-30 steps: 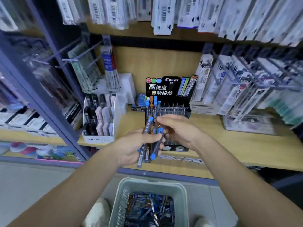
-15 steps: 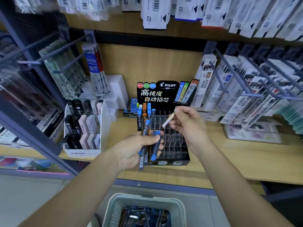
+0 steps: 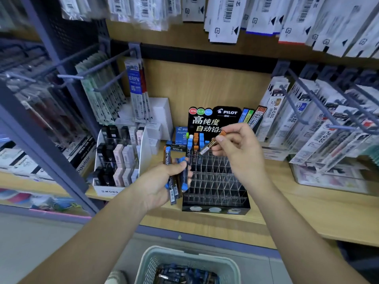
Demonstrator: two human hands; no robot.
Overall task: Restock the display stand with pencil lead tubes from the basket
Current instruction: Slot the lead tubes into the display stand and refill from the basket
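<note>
A black display stand (image 3: 215, 183) with a clear grid of slots sits on the wooden shelf; a few blue- and orange-capped lead tubes (image 3: 194, 143) stand in its back rows. My left hand (image 3: 164, 181) grips a bundle of blue-capped lead tubes (image 3: 174, 177) just left of the stand. My right hand (image 3: 238, 148) pinches one orange-capped lead tube (image 3: 211, 145), tilted, above the stand's back rows. A pale basket (image 3: 155, 261) holding many more tubes sits on the floor below.
A white box of erasers (image 3: 119, 160) stands left of the stand. Metal hooks (image 3: 303, 107) with hanging refill packs jut out at right and left. A clear tray (image 3: 328, 177) sits at the right on the shelf (image 3: 287, 212).
My right hand drew one orange-capped tube out of the bundle and lifted it up and to the right, over the stand. The left hand kept holding the bundle. The view shifted upward.
</note>
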